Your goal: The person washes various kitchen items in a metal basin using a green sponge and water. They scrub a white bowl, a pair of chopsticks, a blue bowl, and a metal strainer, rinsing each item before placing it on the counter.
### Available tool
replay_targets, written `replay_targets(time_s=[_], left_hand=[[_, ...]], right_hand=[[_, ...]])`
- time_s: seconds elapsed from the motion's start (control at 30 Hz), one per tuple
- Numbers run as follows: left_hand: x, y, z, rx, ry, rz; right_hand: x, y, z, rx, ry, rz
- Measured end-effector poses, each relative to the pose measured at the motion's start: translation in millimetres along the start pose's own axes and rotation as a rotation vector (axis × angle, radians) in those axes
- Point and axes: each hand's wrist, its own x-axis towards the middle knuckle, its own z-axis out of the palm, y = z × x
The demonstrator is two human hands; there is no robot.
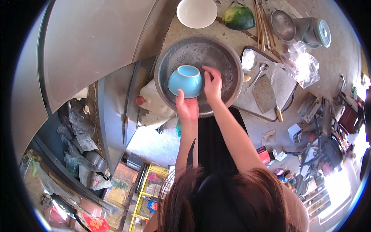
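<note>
Over the wide metal basin (162,68), my left hand (187,108) grips a light-blue bowl (185,82) by its lower edge. The bowl is tipped bottom up, its pale foot ring facing the camera. My right hand (213,84) is just right of the bowl, apart from it, with fingers bent and a gap at the thumb. Nothing shows in that hand, though the inside of the palm is partly hidden. Wet spots or bubbles cover the basin's inner surface. What lies under the bowl is hidden.
Beyond the basin are a white bowl (197,13), a piece of watermelon (239,18) and chopsticks (263,26). To the right, a board (240,100) carries a cleaver (263,94), a spoon (258,74) and a clear plastic bag (301,63). A red-capped jug (155,97) stands left.
</note>
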Motion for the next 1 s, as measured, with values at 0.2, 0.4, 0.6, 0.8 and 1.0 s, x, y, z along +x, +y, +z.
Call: replay_targets(time_s=[0.2,0.4,0.6,0.8,1.0], left_hand=[[-1,12,-7,-0.131,-0.072,-0.307],[-2,20,-11,-0.157,0.117,-0.174],[4,15,-3,-0.007,0.021,-0.091],[2,9,10,0.205,0.058,0.013],[3,15,9,0.417,-0.107,-0.158]], right_hand=[[-72,-80,-13,-0.114,-0.089,-0.121],[-1,-15,-16,0.47,-0.179,0.461],[26,22,-19,-0.213,-0.195,0.015],[-27,-17,-9,0.332,-0.135,0.143],[-32,-66,-18,-0.245,-0.351,-0.374]])
